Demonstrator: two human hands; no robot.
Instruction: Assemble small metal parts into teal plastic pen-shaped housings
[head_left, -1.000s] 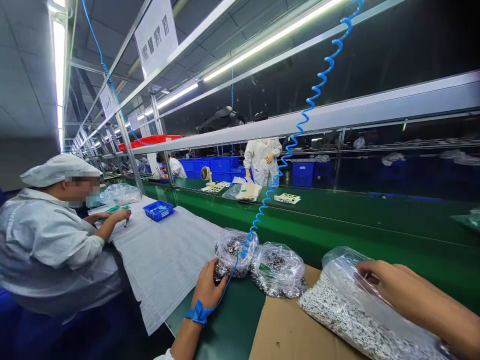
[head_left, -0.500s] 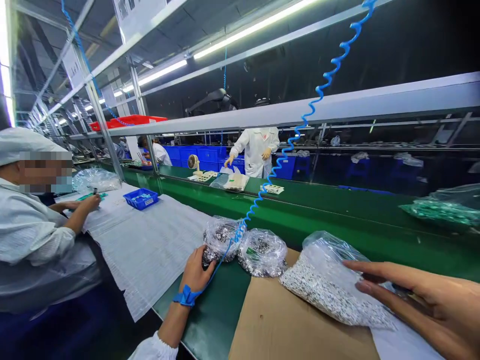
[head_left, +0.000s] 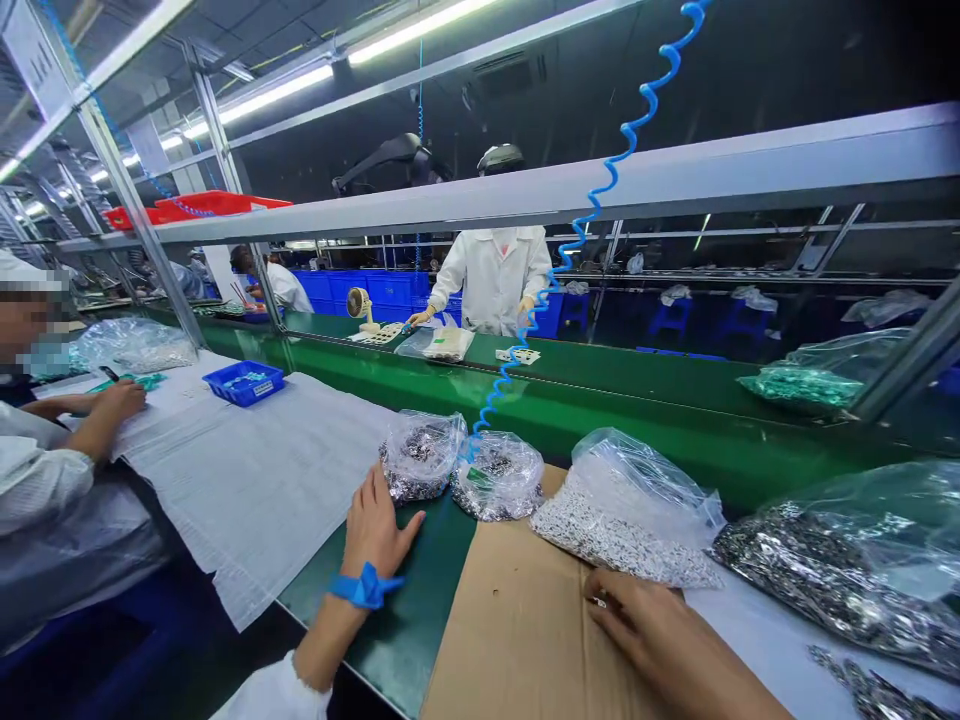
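Observation:
My left hand [head_left: 375, 530], with a blue strap at its wrist, rests with fingers stretched out and thumb apart. Its fingertips are at the near side of a clear bag of small dark shiny parts [head_left: 421, 460]. Just right of that bag stands a second such bag [head_left: 499, 480] with a green label. My right hand [head_left: 637, 615] is over the brown cardboard [head_left: 517, 620], thumb and forefinger closed in a pinch. A tiny white piece [head_left: 598, 602] shows between these fingertips. Beyond that hand lies a clear bag of small white parts [head_left: 615, 530].
A large bag of silvery parts [head_left: 825, 560] lies at the right, with loose metal parts [head_left: 870, 685] before it. A coiled blue cord [head_left: 581, 235] hangs down in front. At the left, a co-worker [head_left: 45, 450] sits near a blue tray [head_left: 244, 385].
My right hand has moved left and down from the white-parts bag to the cardboard, its fingers now pinched. My left hand has slid slightly off its bag. The view has turned right.

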